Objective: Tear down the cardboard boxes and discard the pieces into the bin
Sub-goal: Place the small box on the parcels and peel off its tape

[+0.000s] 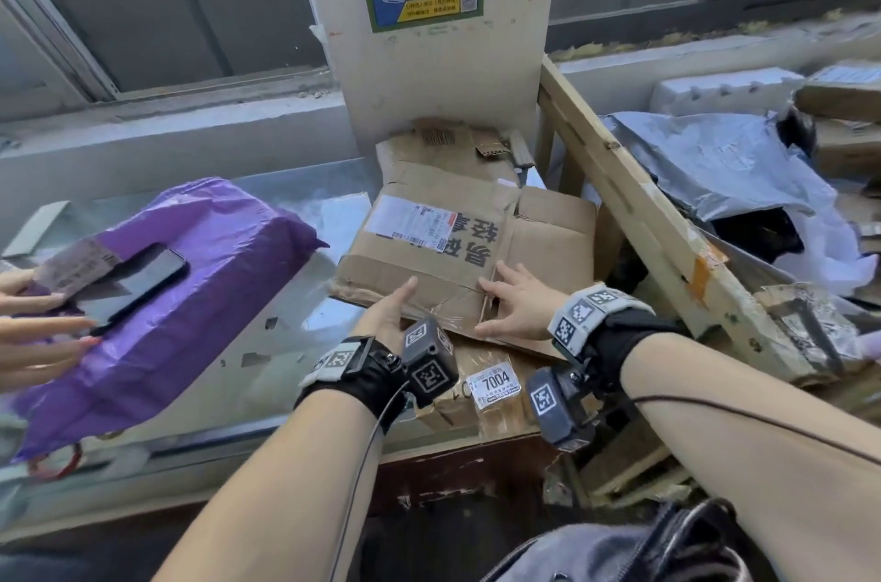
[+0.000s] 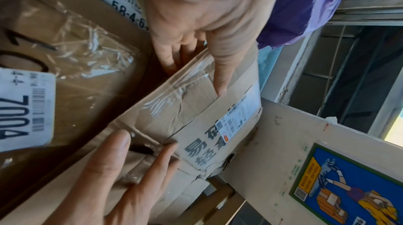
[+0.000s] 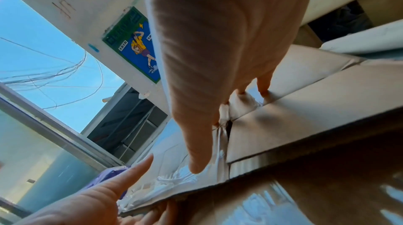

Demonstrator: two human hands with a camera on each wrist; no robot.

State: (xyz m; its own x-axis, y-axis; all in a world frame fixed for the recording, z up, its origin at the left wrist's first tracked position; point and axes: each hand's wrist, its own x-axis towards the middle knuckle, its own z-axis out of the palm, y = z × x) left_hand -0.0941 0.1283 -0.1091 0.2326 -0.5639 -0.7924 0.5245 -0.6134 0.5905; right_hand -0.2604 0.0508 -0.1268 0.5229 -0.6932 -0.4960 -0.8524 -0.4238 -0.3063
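Note:
A flattened brown cardboard box point(image 1: 429, 257) with a white shipping label and black printed characters lies on a stack of other cardboard in front of a pillar. My left hand point(image 1: 393, 307) holds its near edge: in the left wrist view the thumb point(image 2: 220, 80) lies on top and the fingers point(image 2: 167, 56) reach under the edge. My right hand point(image 1: 505, 295) rests flat on the box beside a taped seam, its fingers point(image 2: 130, 156) straight and spread. In the right wrist view the right fingertips point(image 3: 263, 89) touch the cardboard.
Under it lies a taped box with a "7004" label point(image 1: 493, 383). At left a purple plastic parcel point(image 1: 205, 295) carries a phone point(image 1: 138, 286), with another person's hands point(image 1: 33, 328) on it. At right a wooden frame point(image 1: 634, 200) borders a heap of grey bags point(image 1: 715, 161) and cardboard.

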